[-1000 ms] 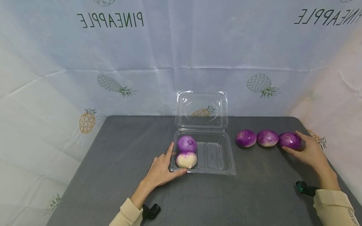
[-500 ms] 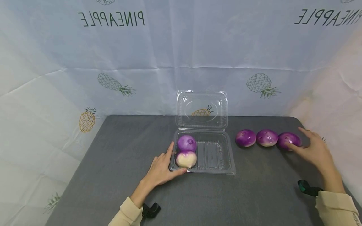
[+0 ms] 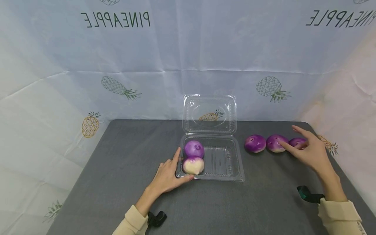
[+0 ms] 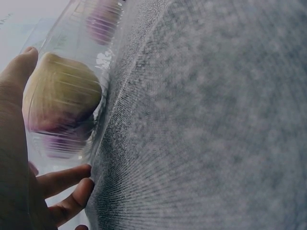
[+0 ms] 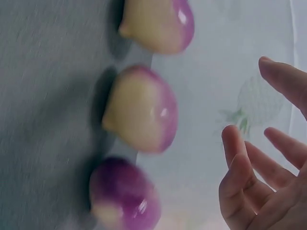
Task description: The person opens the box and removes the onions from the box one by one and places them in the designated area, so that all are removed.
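Note:
My left hand (image 3: 167, 176) spreads around the near left corner of a clear plastic clamshell container (image 3: 226, 178), index finger along its left side and thumb at the front rim. Inside, along the left, lie two purple-and-white turnips: a back turnip (image 3: 194, 149) and a front turnip (image 3: 193, 165). In the left wrist view the front turnip (image 4: 67, 91) shows through the clear wall. My right hand (image 3: 311, 150) hovers over a row of three more turnips with fingers apart, holding nothing. It partly covers the right turnip (image 3: 296, 141); its thumb overlaps the middle turnip (image 3: 276, 143). The left turnip (image 3: 255, 143) is uncovered.
The container's lid (image 3: 209, 114) stands raised at the back, near the pineapple-print curtain (image 3: 164, 49). A dark grey table (image 3: 141, 143) bears everything. Black straps with cameras, such as the right wrist camera (image 3: 308, 195), sit at both wrists.
My right hand lets go of the right turnip, draws back to the right, then moves left above the row. The right turnip shifts slightly. My left hand and the container stay put.

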